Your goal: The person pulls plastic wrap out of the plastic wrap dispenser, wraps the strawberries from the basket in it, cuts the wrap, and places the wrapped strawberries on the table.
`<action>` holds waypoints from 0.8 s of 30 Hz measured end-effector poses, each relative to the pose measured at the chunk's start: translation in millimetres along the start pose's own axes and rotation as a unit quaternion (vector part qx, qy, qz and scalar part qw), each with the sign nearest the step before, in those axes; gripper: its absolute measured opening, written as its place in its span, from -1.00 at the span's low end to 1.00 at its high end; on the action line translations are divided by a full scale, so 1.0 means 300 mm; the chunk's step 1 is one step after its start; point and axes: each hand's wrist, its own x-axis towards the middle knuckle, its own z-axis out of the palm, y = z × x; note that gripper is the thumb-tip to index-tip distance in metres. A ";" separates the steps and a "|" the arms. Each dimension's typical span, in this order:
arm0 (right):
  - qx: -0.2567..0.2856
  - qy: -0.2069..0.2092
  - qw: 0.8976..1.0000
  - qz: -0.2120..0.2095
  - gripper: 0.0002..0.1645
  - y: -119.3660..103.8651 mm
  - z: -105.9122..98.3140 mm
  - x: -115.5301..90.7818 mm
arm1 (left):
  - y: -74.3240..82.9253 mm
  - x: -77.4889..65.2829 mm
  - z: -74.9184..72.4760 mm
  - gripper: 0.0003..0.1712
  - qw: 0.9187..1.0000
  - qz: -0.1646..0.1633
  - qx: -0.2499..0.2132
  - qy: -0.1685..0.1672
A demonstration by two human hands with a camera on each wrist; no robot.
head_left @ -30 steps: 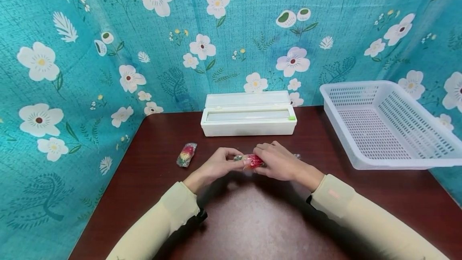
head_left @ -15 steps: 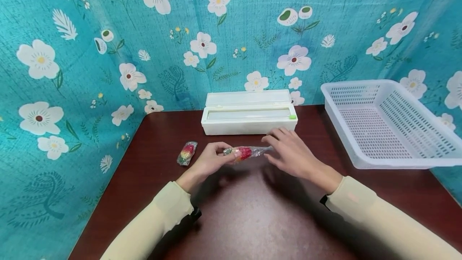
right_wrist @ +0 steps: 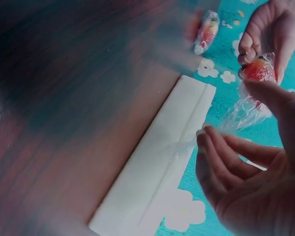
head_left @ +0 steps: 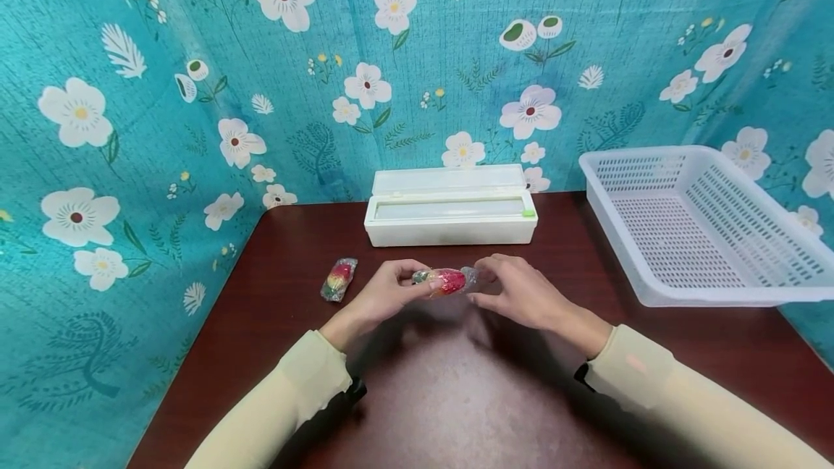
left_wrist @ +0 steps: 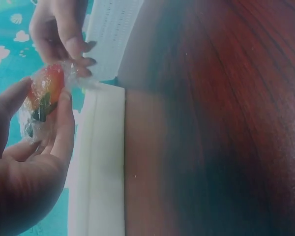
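My left hand [head_left: 391,288] holds a strawberry [head_left: 449,281] wrapped in clear cling film, thumb in front and fingers behind. Its red tip points right and its green leaves lie toward the left palm. At the red end, loose film [right_wrist: 241,115] trails toward my right hand [head_left: 528,292]. The right wrist view shows that hand's thumb and fingers spread apart, with the film touching its fingertips [right_wrist: 206,130]. Another wrapped strawberry [head_left: 339,279] lies on the table to the left.
A white cling film dispenser [head_left: 449,232] with its lid raised and a green slider stands behind the hands. To the right is a white perforated plastic basket [head_left: 651,292]. A blue floral cloth [head_left: 417,56] hangs behind the dark red table [head_left: 443,411].
My right hand drew away to the right from the strawberry, stretching the film tail, then came back a little. The left hand shifted slightly left and keeps hold of the fruit.
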 end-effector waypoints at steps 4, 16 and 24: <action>0.114 -0.043 0.993 -0.001 -0.42 0.012 -0.001 0.011 | 0.005 0.000 0.008 -0.66 1.000 -0.001 -0.014 -0.014; 0.303 -0.092 0.947 0.053 -0.54 0.018 0.009 0.012 | 0.002 0.010 0.021 -0.65 0.999 -0.006 -0.031 -0.030; 0.311 -0.039 0.945 0.089 -0.68 0.023 0.033 0.029 | 0.018 0.010 0.043 -0.59 0.997 -0.017 -0.068 -0.012</action>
